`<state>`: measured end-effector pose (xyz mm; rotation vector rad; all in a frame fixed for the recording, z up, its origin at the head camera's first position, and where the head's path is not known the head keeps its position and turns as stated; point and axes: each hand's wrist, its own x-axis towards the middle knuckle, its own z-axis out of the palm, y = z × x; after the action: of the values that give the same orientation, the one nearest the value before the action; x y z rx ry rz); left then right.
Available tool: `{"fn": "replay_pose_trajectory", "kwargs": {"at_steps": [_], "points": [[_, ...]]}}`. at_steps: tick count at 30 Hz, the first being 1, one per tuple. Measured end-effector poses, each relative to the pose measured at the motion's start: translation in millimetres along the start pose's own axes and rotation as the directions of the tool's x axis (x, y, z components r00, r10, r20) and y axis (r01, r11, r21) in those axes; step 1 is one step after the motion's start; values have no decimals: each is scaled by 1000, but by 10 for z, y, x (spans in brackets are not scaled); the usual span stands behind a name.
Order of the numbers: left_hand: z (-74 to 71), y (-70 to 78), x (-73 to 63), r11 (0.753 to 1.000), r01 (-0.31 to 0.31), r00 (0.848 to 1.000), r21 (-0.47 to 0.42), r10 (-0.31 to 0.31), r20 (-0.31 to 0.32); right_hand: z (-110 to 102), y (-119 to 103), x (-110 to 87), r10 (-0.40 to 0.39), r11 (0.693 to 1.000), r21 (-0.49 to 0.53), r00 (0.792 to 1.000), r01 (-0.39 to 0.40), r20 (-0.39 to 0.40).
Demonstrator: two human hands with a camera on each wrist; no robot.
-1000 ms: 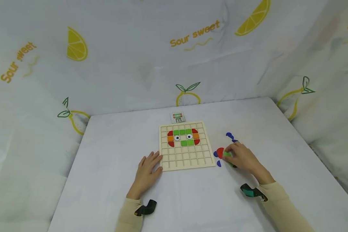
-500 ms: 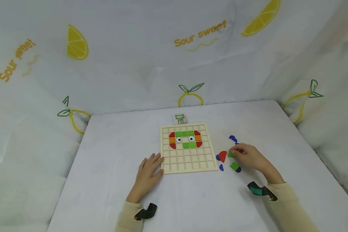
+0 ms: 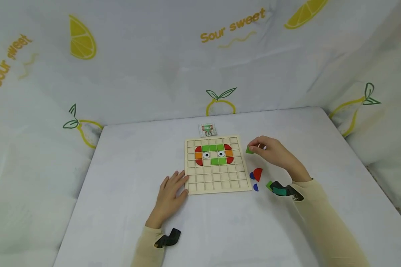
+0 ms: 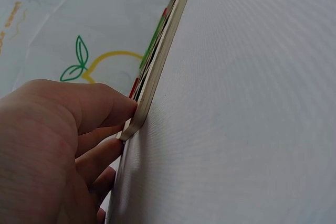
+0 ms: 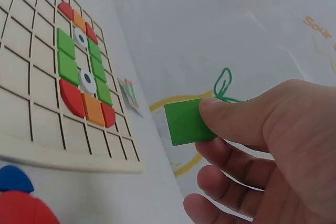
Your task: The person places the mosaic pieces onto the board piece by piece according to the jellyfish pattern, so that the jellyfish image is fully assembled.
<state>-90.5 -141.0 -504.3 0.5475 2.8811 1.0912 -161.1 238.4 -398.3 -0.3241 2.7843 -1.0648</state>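
Observation:
My right hand pinches a green square tile between thumb and fingers, held up just beyond the right edge of the wooden grid board. On the board, red, orange and green tiles and two white eye pieces form a face-like shape in the upper rows. One grid cell inside the shape, below the left eye piece, shows bare wood. My left hand rests at the board's near-left corner, fingers extended, with thumb and fingertips touching its edges.
Right of the board lie a red half-round piece, a blue piece beside it and another blue one. A second green tile is partly hidden by the wrist camera. A small pattern card lies behind the board.
My right hand has picked up the green tile from among the loose pieces and carried it forward and left, toward the board's right edge. The left hand stays at the corner.

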Motion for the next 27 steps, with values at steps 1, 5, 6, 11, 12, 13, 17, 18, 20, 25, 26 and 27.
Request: {"fn": "replay_pose_trajectory", "kwargs": {"at_steps": [1,5,6,11,12,13,17,18,20,25,26,27], "points": [[-3,-4,-6,1000,4,1000,-1,-4,-1,9,-38,49,-5,1000,5,1000,5,2],[-13,-9,-22,1000,14,1000,1,-14,-3,50,-176,227,-21,999,37,1000,20,18],[-17,-6,-26,1000,15,1000,0,-15,-4,61,-214,266,-25,999,45,999,24,25],[-26,5,-36,1000,14,1000,-19,-14,-1,111,-385,440,-56,996,71,996,51,66],[-21,5,-34,1000,12,1000,-19,-12,-1,123,-413,471,-58,996,72,996,53,74],[-16,5,-31,1000,11,1000,-21,-11,0,137,-437,503,-64,996,74,995,58,81],[-5,7,-23,1000,7,1000,-24,-7,1,209,-531,610,-81,994,86,992,72,101],[-7,9,-23,1000,7,1000,-25,-7,1,229,-555,635,-85,993,87,991,76,107],[-18,16,-27,1000,6,1000,-31,-6,0,265,-599,678,-92,993,90,989,82,114],[-24,15,-32,1000,3,1000,-23,-3,2,362,-645,771,-94,992,96,986,81,141],[-23,14,-32,1000,2,1000,-22,-2,1,385,-642,791,-95,992,97,984,81,148],[-21,11,-31,1000,3,1000,-20,-3,0,406,-644,805,-96,992,96,983,82,155]]}}
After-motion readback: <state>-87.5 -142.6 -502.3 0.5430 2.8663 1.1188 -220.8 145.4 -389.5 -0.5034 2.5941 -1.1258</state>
